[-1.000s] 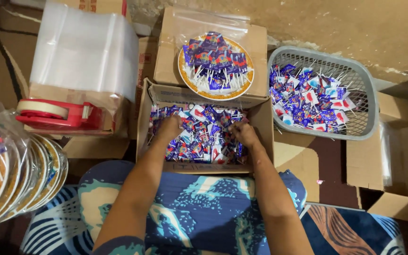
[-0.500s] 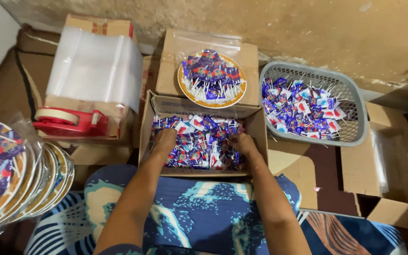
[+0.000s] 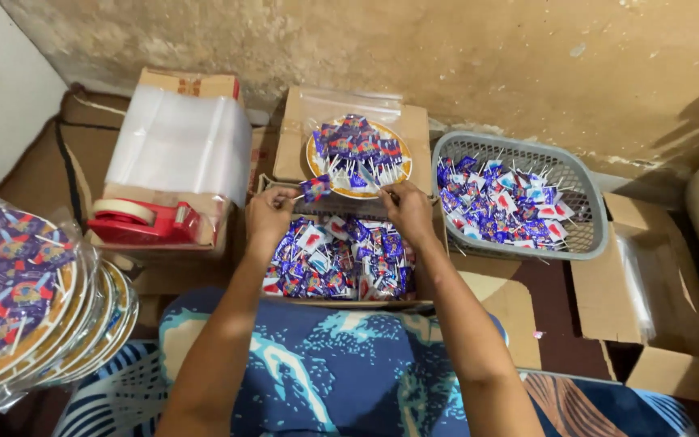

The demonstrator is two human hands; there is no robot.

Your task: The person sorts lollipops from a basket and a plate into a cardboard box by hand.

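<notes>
Left hand pinching a purple-wrapped lollipop at frame centre, right hand fingers closed on another lollipop stick, above open cardboard box of wrapped lollipops

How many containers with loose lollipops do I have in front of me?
2: the cardboard box under both hands, and the grey basket to its right. Others could sit out of frame.
</notes>
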